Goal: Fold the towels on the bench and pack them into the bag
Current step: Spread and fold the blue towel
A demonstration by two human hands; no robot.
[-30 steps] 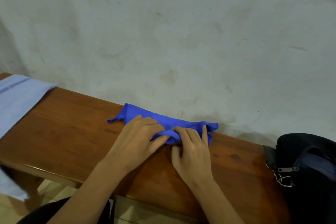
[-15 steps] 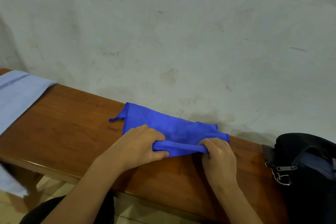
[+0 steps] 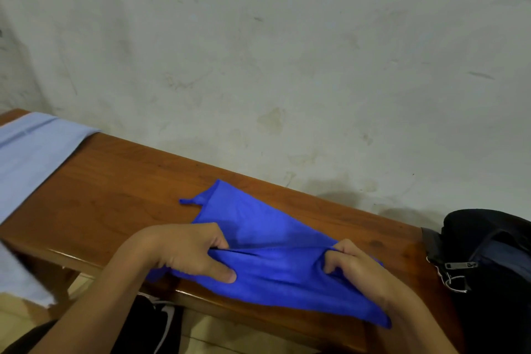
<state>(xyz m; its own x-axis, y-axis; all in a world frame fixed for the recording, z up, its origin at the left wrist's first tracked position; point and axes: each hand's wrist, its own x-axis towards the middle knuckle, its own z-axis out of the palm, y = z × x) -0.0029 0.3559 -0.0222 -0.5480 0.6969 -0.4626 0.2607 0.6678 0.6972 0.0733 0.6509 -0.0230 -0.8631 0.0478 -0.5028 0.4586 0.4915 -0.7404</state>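
Observation:
A bright blue towel (image 3: 258,227) lies across the brown wooden bench (image 3: 115,190), its near part hanging over the front edge. My left hand (image 3: 184,253) pinches a fold of the towel at its left side, thumb on top. At the towel's right side my right hand (image 3: 359,267) grips the same fold with curled fingers. A dark bag (image 3: 488,267) with a zipper pull stands at the bench's right end, close beside my right hand.
A pale blue towel (image 3: 31,152) is spread over the bench's left end and hangs off the front. A stained white wall runs right behind the bench. Below the front edge, tiled floor and my dark-clad legs show.
Both hands have pulled the towel's fold toward me, from the back of the bench to its front edge. The towel now spreads wider and drapes over the edge.

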